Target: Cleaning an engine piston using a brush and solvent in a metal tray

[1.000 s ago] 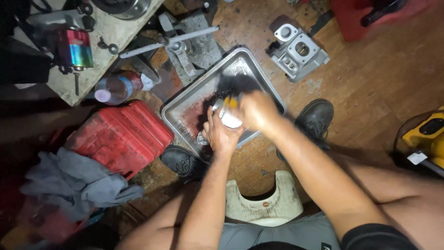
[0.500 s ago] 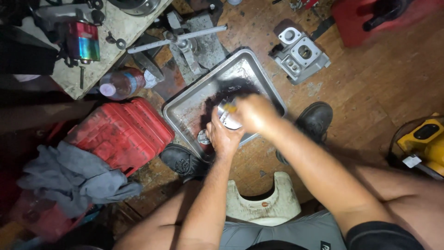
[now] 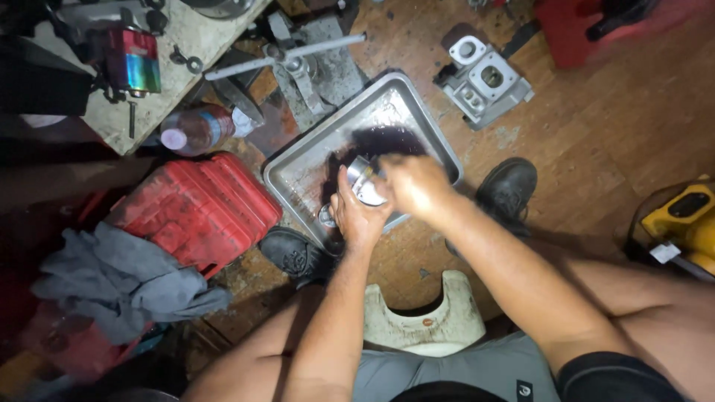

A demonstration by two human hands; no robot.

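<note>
A short silvery metal cylinder is held over a shallow metal tray that has dark liquid in it. My left hand grips the cylinder from below. My right hand closes over its right side and is blurred; what it holds against the cylinder is hidden. A small round metal part lies in the tray just left of my left hand.
A red plastic case and grey rags lie to the left. An aluminium engine part sits beyond the tray, a yellow tool at right, a white stool beneath me, my black shoes beside the tray.
Both hands stay over the tray with the cylinder. The right hand has shifted slightly against it, and the camera has drifted a little.
</note>
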